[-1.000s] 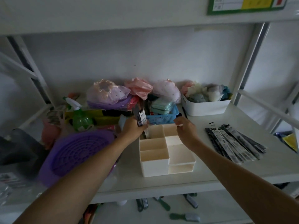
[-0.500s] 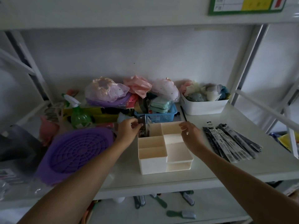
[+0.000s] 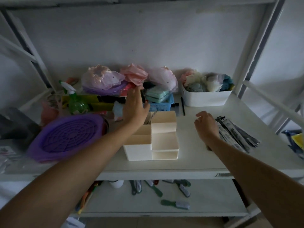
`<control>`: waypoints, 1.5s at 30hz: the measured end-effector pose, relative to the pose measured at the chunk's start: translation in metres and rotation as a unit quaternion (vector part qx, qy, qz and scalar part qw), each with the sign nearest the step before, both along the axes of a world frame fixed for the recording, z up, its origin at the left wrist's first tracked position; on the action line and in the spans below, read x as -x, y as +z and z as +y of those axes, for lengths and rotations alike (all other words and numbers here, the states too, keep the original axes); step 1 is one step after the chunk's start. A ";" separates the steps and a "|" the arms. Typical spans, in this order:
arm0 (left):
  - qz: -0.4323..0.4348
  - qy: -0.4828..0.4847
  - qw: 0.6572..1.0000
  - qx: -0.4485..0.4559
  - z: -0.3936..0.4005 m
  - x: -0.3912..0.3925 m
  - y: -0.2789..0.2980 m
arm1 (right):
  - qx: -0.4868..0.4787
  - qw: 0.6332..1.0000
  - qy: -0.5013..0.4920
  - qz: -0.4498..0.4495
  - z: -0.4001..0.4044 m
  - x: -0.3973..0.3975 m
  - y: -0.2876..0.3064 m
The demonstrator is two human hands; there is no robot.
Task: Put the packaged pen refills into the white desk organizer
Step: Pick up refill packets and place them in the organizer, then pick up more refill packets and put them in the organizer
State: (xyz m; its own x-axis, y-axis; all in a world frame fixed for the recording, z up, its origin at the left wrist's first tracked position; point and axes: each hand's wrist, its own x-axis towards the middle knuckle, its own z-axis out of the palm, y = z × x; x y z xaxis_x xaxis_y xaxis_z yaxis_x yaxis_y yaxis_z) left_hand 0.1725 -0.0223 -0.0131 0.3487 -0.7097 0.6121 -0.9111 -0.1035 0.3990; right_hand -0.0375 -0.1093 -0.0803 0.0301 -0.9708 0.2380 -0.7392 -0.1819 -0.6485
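White desk organizer (image 3: 164, 142) sits mid-shelf, one refill pack (image 3: 152, 116) upright in its back-left compartment. Remaining packaged pen refills (image 3: 236, 134) are fanned right, within reach. My left hand (image 3: 135, 106) hovers spread, empty; right hand (image 3: 206, 124) loosely curled, empty, beside pile.

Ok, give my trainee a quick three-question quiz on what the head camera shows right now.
1. True or false: the left hand is gripping a refill packet.
2. The loose pile of packaged pen refills lies on which side of the white desk organizer? A) left B) right C) behind it
3. Which hand is nearer the pile?

Key:
1. False. It is open, fingers spread, above the organizer's back left compartment, where a packet already stands.
2. B, on the shelf.
3. The right hand, open at the pile's near edge; contact cannot be told.
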 end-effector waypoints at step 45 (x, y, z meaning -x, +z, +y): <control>0.349 -0.100 0.903 -0.230 -0.064 0.198 -0.055 | -0.226 0.881 0.330 -0.251 -0.065 0.091 0.019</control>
State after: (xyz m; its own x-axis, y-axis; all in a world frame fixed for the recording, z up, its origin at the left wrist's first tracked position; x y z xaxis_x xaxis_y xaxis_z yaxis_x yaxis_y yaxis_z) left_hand -0.0258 -0.0863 -0.0682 0.3722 -0.9244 -0.0833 -0.4738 -0.2664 0.8394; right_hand -0.1281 -0.1741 -0.0614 0.6248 -0.7804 -0.0244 -0.1679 -0.1038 -0.9803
